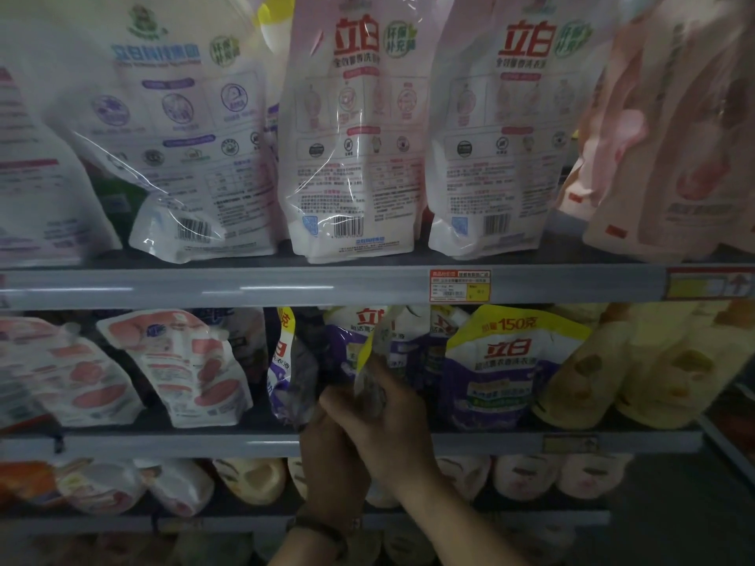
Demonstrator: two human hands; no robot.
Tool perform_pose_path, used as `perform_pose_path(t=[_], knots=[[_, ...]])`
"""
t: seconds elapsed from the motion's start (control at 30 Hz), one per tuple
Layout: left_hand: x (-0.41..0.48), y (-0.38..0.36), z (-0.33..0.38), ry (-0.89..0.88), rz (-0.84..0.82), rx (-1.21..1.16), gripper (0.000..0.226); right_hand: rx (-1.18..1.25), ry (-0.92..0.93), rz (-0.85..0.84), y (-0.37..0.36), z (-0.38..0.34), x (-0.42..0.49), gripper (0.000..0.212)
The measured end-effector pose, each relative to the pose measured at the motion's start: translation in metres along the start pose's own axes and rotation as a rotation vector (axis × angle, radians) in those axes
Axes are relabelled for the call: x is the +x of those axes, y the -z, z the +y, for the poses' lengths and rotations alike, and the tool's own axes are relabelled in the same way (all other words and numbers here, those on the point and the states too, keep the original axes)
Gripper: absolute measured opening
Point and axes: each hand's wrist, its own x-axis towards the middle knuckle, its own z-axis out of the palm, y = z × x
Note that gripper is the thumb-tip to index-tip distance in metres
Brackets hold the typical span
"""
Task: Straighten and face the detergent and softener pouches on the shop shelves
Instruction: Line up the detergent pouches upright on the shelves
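At lower centre of the frame, on the middle shelf [163, 445], the left hand [333, 455] sits under a twisted purple pouch [286, 373]; I cannot tell how its fingers lie. Just right of it, the right hand [388, 426] has its fingers curled, pinching an edge-on purple-and-yellow pouch [369, 353], which stands beside a front-facing pouch [498, 369].

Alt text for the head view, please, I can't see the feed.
The right hand grips a purple-and-yellow pouch turned edge-on on the middle shelf; the left hand sits just below it, its grip unclear. Large white and pink pouches stand on the shelf above.
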Motion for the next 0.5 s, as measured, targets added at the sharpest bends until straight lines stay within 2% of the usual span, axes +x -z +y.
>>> perform_pose_path(t=[0.1,0.27,0.37,0.5], knots=[[-0.001,-0.002,0.006,-0.027,0.037,-0.012,0.033,-0.052,0.058,0.044,0.001,-0.005,-0.003,0.023],[-0.003,-0.009,0.011,-0.139,0.128,0.047,0.03,-0.212,0.121,0.064,0.002,-0.008,-0.003,0.028],[-0.006,-0.007,0.02,-0.146,0.124,0.046,0.03,-0.327,0.134,0.059,0.006,-0.01,-0.001,0.034],[-0.01,-0.01,0.021,-0.106,0.097,-0.076,0.019,-0.36,0.13,0.093,0.013,-0.01,0.001,0.03]])
